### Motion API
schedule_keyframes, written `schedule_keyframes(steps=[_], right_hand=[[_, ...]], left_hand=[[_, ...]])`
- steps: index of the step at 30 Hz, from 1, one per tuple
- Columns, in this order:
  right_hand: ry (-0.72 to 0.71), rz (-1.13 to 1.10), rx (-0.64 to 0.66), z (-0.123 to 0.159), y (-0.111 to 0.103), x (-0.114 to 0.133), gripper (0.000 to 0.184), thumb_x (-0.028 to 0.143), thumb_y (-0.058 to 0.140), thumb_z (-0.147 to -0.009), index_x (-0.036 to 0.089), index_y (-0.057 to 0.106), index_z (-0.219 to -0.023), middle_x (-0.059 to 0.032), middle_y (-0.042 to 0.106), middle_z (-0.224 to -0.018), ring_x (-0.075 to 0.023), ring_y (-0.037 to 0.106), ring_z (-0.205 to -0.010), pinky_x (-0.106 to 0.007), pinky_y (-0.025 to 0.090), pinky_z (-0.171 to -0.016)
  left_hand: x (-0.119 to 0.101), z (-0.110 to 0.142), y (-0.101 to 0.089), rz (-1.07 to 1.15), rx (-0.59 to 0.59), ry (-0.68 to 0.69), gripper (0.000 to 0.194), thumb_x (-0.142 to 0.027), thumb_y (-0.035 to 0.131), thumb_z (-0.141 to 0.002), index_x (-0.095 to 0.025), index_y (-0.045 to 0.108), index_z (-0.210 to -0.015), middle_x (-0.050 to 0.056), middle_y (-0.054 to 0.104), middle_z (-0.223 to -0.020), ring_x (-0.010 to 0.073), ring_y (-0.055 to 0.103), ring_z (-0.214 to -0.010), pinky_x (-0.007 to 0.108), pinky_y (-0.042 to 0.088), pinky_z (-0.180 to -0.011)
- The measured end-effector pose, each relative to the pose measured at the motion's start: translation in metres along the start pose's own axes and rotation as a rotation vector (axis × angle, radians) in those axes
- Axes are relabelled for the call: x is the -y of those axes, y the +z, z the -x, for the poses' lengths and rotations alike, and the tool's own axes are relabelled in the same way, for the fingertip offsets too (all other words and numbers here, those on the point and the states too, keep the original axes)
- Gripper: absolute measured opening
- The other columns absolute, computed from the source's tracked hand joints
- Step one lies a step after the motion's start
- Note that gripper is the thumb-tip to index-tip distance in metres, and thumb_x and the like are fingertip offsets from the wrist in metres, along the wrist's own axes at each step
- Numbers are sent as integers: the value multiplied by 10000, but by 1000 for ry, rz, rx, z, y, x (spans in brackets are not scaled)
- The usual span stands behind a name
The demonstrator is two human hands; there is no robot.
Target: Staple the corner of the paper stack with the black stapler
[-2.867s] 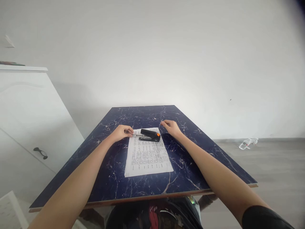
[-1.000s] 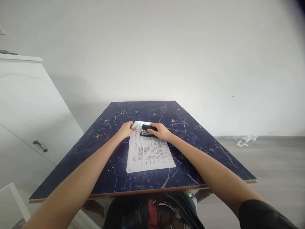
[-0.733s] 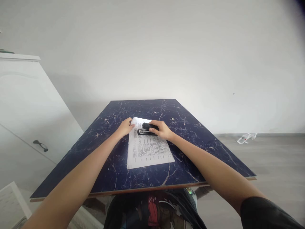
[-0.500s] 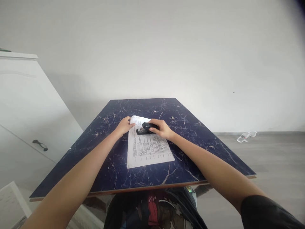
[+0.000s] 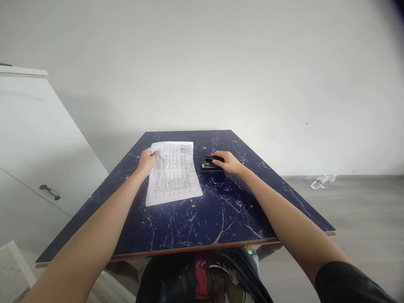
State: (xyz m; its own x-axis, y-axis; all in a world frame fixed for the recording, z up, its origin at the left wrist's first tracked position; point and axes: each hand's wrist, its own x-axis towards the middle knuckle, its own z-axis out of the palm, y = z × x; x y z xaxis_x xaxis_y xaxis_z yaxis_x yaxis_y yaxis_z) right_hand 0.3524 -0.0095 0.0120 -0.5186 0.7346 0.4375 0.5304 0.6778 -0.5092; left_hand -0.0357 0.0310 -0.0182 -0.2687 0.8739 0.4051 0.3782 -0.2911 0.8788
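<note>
My left hand [image 5: 148,160] pinches the left edge of a few printed sheets of paper [image 5: 173,176], thumb on top. The sheets' far end is lifted a little and the near end reaches down to the table. To the right of the paper, apart from it, a black stapler [image 5: 208,163] is on the table with its nose pointing left. My right hand [image 5: 227,162] is closed around the stapler's rear, thumb at its near side. Fingers on the far side of the stapler are partly hidden.
The dark blue marbled table [image 5: 195,227] has a brown front edge close to my body. A white cabinet [image 5: 47,139] with a dark handle [image 5: 49,192] stands at the left. A pale wall rises behind. Crumpled clear plastic [image 5: 322,181] lies on the floor at right.
The paper has moved left and away from the stapler with my left hand, its far end now raised. My right hand and the stapler have shifted right, off the sheets.
</note>
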Motion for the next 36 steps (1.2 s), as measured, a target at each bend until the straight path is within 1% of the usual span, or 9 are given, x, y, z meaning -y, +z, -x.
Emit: schedule_keyframes(steps=[4, 6, 10, 13, 16, 18, 23, 27, 36], right_hand=[[-10, 22, 168, 3, -3, -1, 287, 375, 584, -925, 160, 711, -1068, -76, 721, -990, -232, 637, -852, -324, 436, -754], [-21, -8, 218, 3, 0, 3, 296, 377, 584, -927, 158, 710, -1079, -74, 721, -991, -227, 637, -854, -318, 438, -754], [-26, -32, 219, 2, 5, 10, 306, 390, 578, -933, 152, 706, -1075, -69, 717, -988, -218, 631, -854, -312, 439, -764], [-28, -40, 219, 2, 6, 10, 307, 393, 571, -941, 154, 700, -1083, -67, 713, -994, -215, 632, -854, -307, 438, -759], [-27, -46, 235, 2, 4, 9, 308, 394, 569, -943, 162, 699, -1097, -65, 714, -999, -213, 633, -848, -304, 438, -749], [-31, -47, 242, 2, 3, 8, 305, 388, 573, -940, 163, 700, -1102, -65, 715, -1004, -212, 632, -852, -302, 437, -749], [-16, -86, 268, 2, 0, 8, 296, 384, 598, -921, 160, 709, -1081, -60, 713, -978, -215, 626, -858, -305, 436, -745], [-23, -162, 334, 2, -1, 12, 293, 394, 604, -922, 164, 713, -1067, -56, 710, -962, -206, 621, -834, -303, 437, -726], [-73, -264, 419, 2, 1, 21, 309, 413, 588, -939, 167, 706, -1086, -57, 701, -1004, -214, 607, -873, -318, 443, -760]], left_hand=[[2, -2, -5, 82, -65, -57, 269, -317, 670, -792, -136, 716, -987, 90, 760, -928, 241, 715, -880, 286, 546, -714], [-4, 1, -6, 147, -39, -193, 265, -307, 710, -770, -129, 712, -967, 107, 760, -897, 263, 730, -859, 321, 570, -710], [-25, 8, -8, 390, 309, -628, 319, -337, 771, -741, -111, 723, -960, 195, 759, -865, 363, 749, -846, 461, 612, -739], [-38, 14, -9, 441, 491, -755, 351, -252, 773, -717, -107, 733, -1034, 223, 761, -901, 412, 748, -887, 528, 612, -799], [-46, 18, -12, 429, 527, -760, 464, -108, 738, -667, -98, 721, -1130, 223, 764, -935, 437, 737, -935, 563, 599, -846], [-50, 20, -15, 440, 487, -731, 542, -65, 703, -642, -86, 705, -1183, 220, 766, -953, 446, 731, -956, 581, 592, -863], [-67, 26, -24, 466, 359, -615, 589, -93, 668, -671, -67, 669, -1259, 205, 768, -978, 428, 733, -958, 569, 603, -862], [-75, 31, -25, 496, 345, -562, 586, -135, 679, -691, -92, 659, -1275, 181, 770, -973, 422, 733, -958, 564, 611, -849], [-55, 25, -10, 458, 333, -517, 619, -69, 668, -603, -67, 670, -1222, 171, 771, -925, 385, 752, -880, 533, 621, -822]])
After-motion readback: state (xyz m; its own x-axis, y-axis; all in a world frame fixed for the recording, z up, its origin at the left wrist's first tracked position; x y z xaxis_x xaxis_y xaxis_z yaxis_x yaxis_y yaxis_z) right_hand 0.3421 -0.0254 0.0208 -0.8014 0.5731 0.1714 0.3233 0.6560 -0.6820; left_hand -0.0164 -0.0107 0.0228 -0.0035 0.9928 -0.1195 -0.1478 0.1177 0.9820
